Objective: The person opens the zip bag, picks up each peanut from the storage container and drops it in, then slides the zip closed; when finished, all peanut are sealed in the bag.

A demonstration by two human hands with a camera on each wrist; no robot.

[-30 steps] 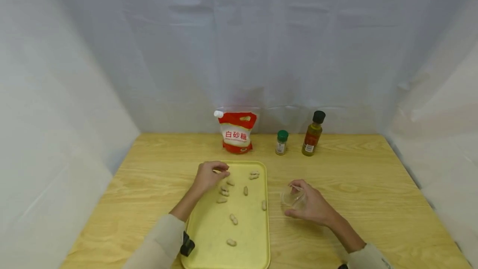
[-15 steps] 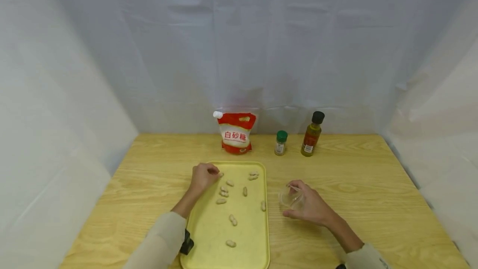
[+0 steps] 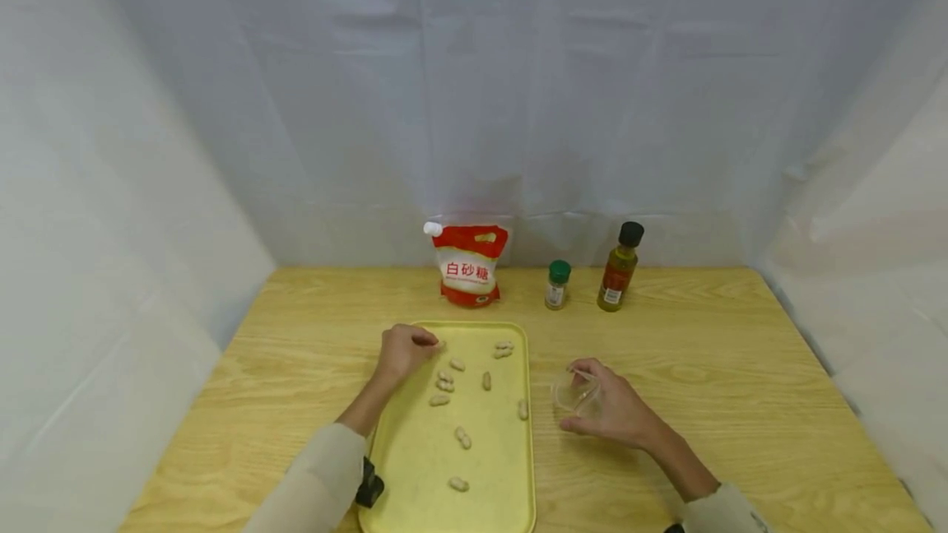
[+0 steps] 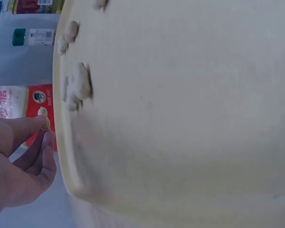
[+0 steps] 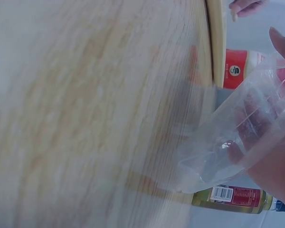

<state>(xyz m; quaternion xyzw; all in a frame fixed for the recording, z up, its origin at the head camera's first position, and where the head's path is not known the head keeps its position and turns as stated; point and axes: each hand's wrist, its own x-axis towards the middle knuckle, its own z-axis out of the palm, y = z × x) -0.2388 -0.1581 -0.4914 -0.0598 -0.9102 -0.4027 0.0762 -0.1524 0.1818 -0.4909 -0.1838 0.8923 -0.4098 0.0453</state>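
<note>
Your head view is softly lit, with a faint shadow below your right hand. Your wrist views look hazy and bluish, with glints on the clear cup.

Your long sleeves: pale off-white to beige, plain cloth, loose cut. Left sleeve at 7 o'clock in the head view, soft creases, wide cuff ending short of the wrist. Black boxy unit on its 3 o'clock side, angular, blocky. Right sleeve between 4 and 5 o'clock, same pale cloth; small dark marking near the bottom edge, too small to read. Black rounded piece at its 8 o'clock, mostly cropped. Your left hand and right hand: bare.
</note>
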